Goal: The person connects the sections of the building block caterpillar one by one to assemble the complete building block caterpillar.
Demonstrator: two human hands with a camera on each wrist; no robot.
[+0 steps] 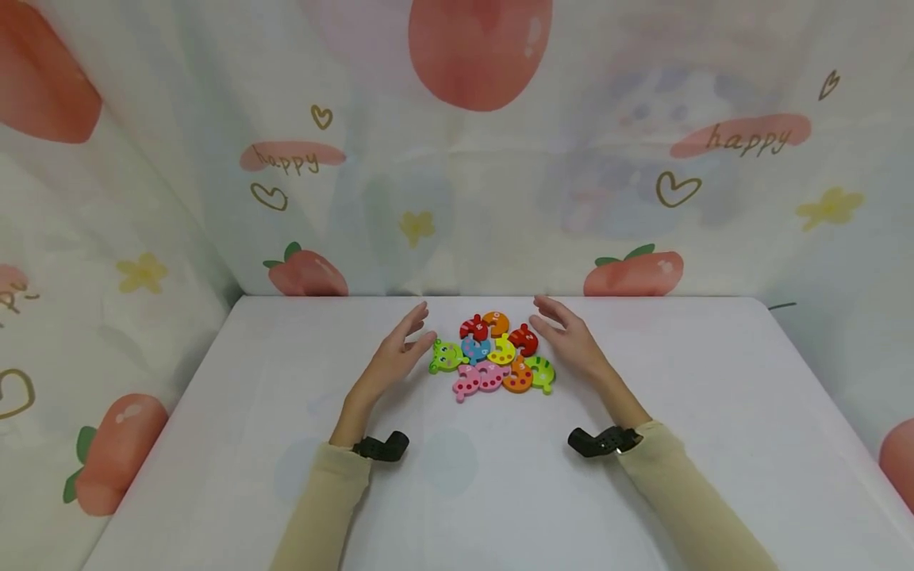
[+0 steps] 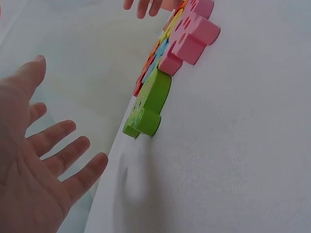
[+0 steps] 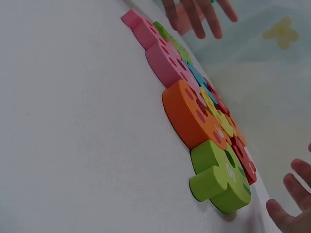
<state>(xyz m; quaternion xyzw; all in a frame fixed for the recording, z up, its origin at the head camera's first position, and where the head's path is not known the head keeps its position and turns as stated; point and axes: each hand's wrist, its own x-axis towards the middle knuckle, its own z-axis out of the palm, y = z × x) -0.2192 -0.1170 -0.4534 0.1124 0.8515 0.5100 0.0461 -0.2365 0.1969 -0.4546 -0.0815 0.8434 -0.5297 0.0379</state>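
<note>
Several colourful numbered puzzle pieces lie grouped on the white table. A green caterpillar-head piece (image 1: pixel 447 356) with a face is at the left end, beside my left hand (image 1: pixel 397 350), whose fingers are spread and hold nothing. On the other side, my right hand (image 1: pixel 571 339) is held with loose fingers near a red piece (image 1: pixel 524 339) and a striped green piece (image 1: pixel 542 373). Between them lie pink pieces (image 1: pixel 489 376), an orange dotted piece (image 1: pixel 518 375), a yellow piece (image 1: pixel 501 349) and a blue piece (image 1: pixel 475 349). A striped red piece (image 1: pixel 474 327) and another orange piece (image 1: pixel 496 323) sit at the back.
The white table (image 1: pixel 457 507) ends at a fabric backdrop (image 1: pixel 457 174) printed with fruit, hearts and flowers. Each wrist wears a black camera band, the left one (image 1: pixel 382 446) and the right one (image 1: pixel 604 441), just past the beige sleeves.
</note>
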